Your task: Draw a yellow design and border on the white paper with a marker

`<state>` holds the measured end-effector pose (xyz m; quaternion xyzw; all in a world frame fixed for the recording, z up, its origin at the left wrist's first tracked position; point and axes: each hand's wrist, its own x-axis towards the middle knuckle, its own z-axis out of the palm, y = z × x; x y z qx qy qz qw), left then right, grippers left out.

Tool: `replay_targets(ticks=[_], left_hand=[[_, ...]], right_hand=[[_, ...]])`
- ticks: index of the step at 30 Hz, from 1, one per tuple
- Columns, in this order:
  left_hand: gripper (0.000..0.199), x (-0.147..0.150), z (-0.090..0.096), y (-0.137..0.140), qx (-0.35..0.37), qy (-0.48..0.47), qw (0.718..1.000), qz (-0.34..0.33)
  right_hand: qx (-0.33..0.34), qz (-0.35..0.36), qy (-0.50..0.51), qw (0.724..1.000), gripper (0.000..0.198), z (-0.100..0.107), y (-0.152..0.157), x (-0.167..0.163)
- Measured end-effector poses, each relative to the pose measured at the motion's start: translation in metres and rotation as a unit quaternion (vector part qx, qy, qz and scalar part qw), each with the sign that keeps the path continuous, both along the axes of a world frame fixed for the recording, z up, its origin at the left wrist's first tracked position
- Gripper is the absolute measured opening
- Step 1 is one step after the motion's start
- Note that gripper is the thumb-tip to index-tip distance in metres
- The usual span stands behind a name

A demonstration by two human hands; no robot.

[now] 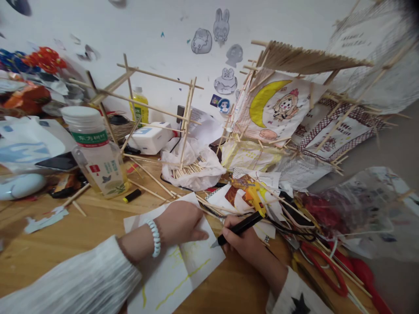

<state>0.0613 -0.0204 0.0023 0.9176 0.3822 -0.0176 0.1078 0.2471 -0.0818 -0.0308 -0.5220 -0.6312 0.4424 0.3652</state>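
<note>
A sheet of white paper [178, 283] with yellow lines drawn on it lies on the wooden table. My left hand [183, 220] rests on its upper part, thumb apart; the other fingertips are mostly hidden. A pale blue coiled band circles that wrist. My right hand [240, 237] grips a black marker [242, 226], its grey tip pointing left at the paper's right edge; whether it touches cannot be told. Left of the paper lies a black marker cap [132, 196] with a yellow end.
A drink bottle [98, 152] stands at left, near a white mouse [21, 186]. Behind is a stick frame [188, 117]; at right, a decorated stick house [271, 104]. A yellow glue gun [253, 196], loose sticks and red-handled scissors [324, 270] lie rightward.
</note>
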Motion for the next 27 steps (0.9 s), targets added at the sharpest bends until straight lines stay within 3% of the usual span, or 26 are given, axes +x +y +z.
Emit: replay_targets(ticks=[27], left_hand=[[0.037,0.0004,0.0014,0.0005,-0.018,0.002,1.000,0.013]], right_hand=[[0.008,-0.006,-0.015,1.000,0.022,-0.0004,0.0014,0.0002]])
